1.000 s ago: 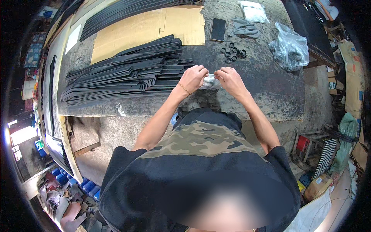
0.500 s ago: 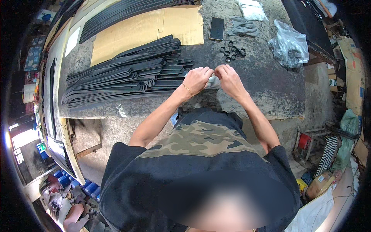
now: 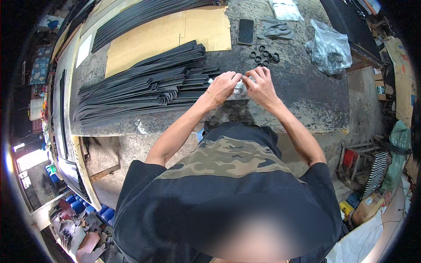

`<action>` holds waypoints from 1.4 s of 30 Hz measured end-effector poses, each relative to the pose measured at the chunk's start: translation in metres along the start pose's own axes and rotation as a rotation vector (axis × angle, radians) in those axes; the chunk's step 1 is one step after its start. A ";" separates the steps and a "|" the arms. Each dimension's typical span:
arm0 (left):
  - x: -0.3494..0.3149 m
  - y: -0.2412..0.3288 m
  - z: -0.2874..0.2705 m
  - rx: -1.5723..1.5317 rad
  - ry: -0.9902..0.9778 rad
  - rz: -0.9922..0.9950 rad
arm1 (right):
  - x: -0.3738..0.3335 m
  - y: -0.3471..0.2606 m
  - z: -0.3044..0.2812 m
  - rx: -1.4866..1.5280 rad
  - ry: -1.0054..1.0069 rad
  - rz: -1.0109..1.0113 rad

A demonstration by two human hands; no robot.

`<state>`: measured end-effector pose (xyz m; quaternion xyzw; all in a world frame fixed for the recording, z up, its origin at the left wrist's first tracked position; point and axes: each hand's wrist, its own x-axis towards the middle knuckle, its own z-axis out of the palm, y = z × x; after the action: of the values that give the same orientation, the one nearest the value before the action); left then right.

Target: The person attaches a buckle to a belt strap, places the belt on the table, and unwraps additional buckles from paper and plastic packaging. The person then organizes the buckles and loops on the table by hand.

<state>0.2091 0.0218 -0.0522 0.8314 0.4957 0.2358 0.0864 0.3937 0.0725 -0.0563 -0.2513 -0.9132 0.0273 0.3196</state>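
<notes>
Over the table's front part, my left hand (image 3: 223, 87) and my right hand (image 3: 262, 88) meet with fingers bent and fingertips pinched together. What sits between the fingertips is hidden or too small to make out. Just below them, partly covered by the hands, lies a crumpled whitish, shiny thing (image 3: 239, 90) that looks like plastic. Left of my left hand spreads a pile of long black strips (image 3: 144, 90), some ends reaching close to it. Several small black rings (image 3: 265, 55) lie loose beyond my right hand.
A phone (image 3: 245, 31), a grey glove-like cloth (image 3: 276, 30) and a white packet (image 3: 287, 10) lie at the back. At the right is a clear plastic bag (image 3: 330, 50) with dark contents. Cardboard (image 3: 171, 33) and more black strips (image 3: 149, 17) cover the back left of the worktable (image 3: 307, 103).
My right hand has turned slightly and its fingers have shifted at the pinch, near my left hand. The whole view has moved slightly; the strips and rings stay in place.
</notes>
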 end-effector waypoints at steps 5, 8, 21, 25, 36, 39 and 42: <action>0.001 -0.005 0.005 0.033 0.018 0.001 | 0.008 0.008 0.003 -0.072 -0.037 -0.113; 0.002 -0.006 0.005 0.083 0.057 -0.003 | 0.013 0.019 0.009 -0.102 -0.033 -0.195; 0.003 0.009 -0.016 0.015 0.147 0.058 | 0.025 0.006 -0.010 0.072 -0.064 -0.166; 0.012 0.012 -0.020 -0.063 0.129 -0.050 | 0.029 -0.003 -0.029 0.297 -0.189 0.103; 0.003 0.020 -0.021 -0.202 -0.024 -0.092 | 0.011 -0.024 -0.039 0.609 -0.333 0.550; -0.011 0.024 -0.017 -0.195 -0.150 -0.061 | -0.004 -0.032 -0.036 0.648 -0.421 0.574; -0.024 0.030 -0.001 -0.176 0.025 -0.054 | -0.027 -0.030 -0.023 0.652 -0.413 0.629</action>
<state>0.2223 -0.0133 -0.0473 0.8039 0.4963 0.2866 0.1591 0.4118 0.0310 -0.0473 -0.3910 -0.7813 0.4558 0.1701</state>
